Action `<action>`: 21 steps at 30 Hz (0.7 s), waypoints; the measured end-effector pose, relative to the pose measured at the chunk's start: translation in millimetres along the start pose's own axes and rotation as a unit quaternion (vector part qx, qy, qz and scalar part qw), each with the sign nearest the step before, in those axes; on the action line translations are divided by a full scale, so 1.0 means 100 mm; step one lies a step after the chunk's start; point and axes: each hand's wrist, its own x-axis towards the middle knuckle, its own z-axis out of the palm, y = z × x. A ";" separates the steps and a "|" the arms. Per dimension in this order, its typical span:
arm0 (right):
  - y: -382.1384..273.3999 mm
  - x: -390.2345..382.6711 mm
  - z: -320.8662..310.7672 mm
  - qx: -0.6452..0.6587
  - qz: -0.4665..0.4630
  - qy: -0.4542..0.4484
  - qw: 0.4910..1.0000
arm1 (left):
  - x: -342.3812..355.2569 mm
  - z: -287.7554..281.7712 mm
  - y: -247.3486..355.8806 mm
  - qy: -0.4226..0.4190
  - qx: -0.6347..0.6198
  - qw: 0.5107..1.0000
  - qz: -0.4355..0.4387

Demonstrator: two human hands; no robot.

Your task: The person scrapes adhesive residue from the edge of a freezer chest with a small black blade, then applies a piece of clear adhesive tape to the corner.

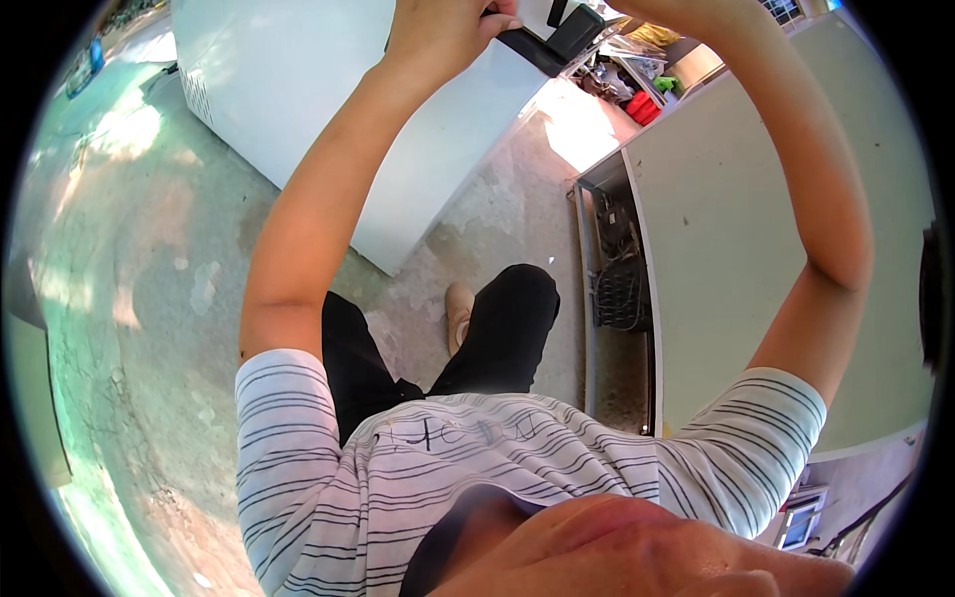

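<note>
A large white box-shaped appliance (438, 149) stands in front of me, with vent slots low on its left side. At its upper right edge is a black strip (532, 48) with a blocky end piece. My left hand (443, 28) rests over the appliance's top end, thumb and finger closed on the black strip; the rest of its fingers are partly out of the picture. My right hand (662, 8) reaches in from the right to the top edge, beyond the black end piece. Its fingers are cut off, so what they touch is hidden.
A long pale grey-green counter (726, 259) runs along my right, its open side holding a black wire basket (619, 298). Behind the appliance lies a jumble of items, including a red object (644, 107). The concrete floor (149, 298) is stained. A blue item (95, 57) stands far left.
</note>
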 end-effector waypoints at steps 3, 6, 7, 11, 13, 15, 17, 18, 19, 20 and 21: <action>0.09 -0.04 0.04 -0.015 0.002 0.004 1.000 | 0.00 -0.01 0.01 -0.009 0.004 1.000 -0.001; 0.08 -0.10 -0.06 -0.001 0.024 -0.004 1.000 | 0.00 0.01 0.02 -0.015 0.004 1.000 0.001; 0.14 -0.14 0.00 0.000 0.018 0.013 1.000 | 0.00 0.01 0.01 -0.012 0.005 1.000 0.000; 0.26 -0.26 0.13 0.016 0.032 0.042 0.998 | -0.02 -0.03 -0.01 -0.007 0.002 1.000 -0.005; 0.29 -0.30 0.18 0.025 0.038 0.058 0.997 | -0.02 -0.04 0.01 -0.005 -0.010 1.000 -0.013; 0.32 -0.35 0.23 0.038 0.049 0.069 0.996 | -0.01 -0.06 0.03 -0.003 -0.017 1.000 -0.022; 0.35 -0.40 0.29 0.057 0.066 0.074 0.993 | 0.01 -0.12 0.05 -0.008 -0.013 0.999 -0.034; 0.38 -0.40 0.31 0.049 0.064 0.084 0.993 | 0.02 -0.16 0.04 -0.009 -0.010 0.999 -0.042; 0.41 -0.41 0.33 0.041 0.062 0.094 0.993 | 0.02 -0.18 0.03 -0.007 -0.005 0.999 -0.044; 0.44 -0.43 0.35 0.032 0.061 0.103 0.992 | 0.02 -0.20 0.01 -0.005 0.000 0.999 -0.046; 0.46 -0.46 0.35 0.021 0.068 0.102 0.992 | 0.02 -0.23 0.00 -0.002 0.005 0.999 -0.048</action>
